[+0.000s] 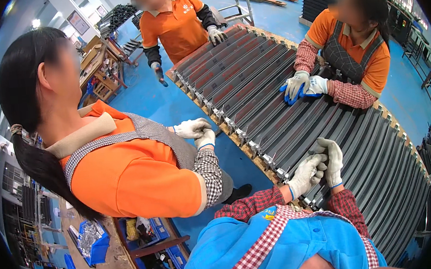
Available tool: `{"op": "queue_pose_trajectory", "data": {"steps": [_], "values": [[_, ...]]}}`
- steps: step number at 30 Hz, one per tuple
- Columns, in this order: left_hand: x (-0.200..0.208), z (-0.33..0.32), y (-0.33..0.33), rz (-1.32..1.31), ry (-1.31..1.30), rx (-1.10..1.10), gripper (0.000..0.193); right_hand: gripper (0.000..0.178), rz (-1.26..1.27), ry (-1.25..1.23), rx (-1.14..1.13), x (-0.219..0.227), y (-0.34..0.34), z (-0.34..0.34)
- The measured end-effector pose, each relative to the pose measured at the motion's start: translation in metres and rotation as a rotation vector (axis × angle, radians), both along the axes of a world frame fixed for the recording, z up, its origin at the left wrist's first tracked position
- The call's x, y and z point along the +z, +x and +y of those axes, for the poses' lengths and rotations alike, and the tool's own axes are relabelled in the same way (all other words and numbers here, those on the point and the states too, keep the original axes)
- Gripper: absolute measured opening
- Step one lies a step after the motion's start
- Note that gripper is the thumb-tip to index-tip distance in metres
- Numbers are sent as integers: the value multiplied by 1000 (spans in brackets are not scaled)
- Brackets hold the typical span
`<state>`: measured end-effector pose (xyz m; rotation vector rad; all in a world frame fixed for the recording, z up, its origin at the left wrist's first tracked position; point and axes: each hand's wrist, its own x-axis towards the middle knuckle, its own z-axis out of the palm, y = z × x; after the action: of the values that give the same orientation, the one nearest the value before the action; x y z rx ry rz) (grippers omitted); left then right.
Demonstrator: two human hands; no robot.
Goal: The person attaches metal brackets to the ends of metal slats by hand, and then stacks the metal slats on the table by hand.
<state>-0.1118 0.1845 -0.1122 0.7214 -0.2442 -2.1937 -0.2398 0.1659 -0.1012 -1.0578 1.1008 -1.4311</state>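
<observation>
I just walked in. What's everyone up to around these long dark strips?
The wearer's gloved left hand and right hand are close together over the strips; whether they hold anything is unclear. At right, a co-worker has both gloved hands at the strips. Another co-worker rests one hand at the far end. A third co-worker stands at left, hands together.

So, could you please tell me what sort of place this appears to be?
It looks like a factory workshop, probably for assembly. Long dark bars lie side by side in a big row, co-workers wear matching orange shirts, and a wooden bench holds a blue bin of silvery parts.
</observation>
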Motion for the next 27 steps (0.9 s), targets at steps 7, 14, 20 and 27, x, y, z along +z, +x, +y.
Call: {"op": "queue_pose_trajectory", "data": {"steps": [7,14,20,27], "values": [[0,0,1,19,-1,1,23,50,10,-23,3,-6,-2,-2],[8,1,1,2,15,17,21,50,-4,-39,-4,1,0,0],[2,1,-2,11,7,24,25,50,-12,-18,9,3,-1,2],[7,0,1,40,87,6,30,44,40,76,66,-2,-13,-4]]}}
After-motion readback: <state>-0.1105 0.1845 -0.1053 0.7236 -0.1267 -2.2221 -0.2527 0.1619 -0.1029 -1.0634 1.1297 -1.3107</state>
